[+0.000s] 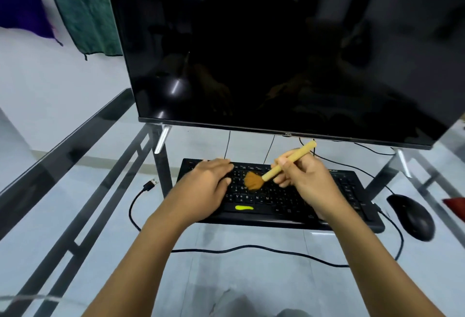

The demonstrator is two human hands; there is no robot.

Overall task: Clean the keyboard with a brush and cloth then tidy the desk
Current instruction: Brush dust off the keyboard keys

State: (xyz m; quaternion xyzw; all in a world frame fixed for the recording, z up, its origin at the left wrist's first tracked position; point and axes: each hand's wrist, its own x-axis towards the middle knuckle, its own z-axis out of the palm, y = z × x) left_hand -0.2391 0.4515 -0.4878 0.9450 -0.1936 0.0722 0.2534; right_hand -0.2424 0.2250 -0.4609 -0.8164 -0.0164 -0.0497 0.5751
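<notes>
From the head view I saw the right hand closed around the brush, bristles touching the keyboard keys just left of that hand, left hand flat, open on the keyboard's left end, glass worktop beneath.

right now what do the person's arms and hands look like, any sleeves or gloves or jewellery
Both forearms are bare as far as the frame shows, with no sleeves in view. The left hand and right hand wear no gloves, and no rings, watch or bracelets are visible.
</notes>
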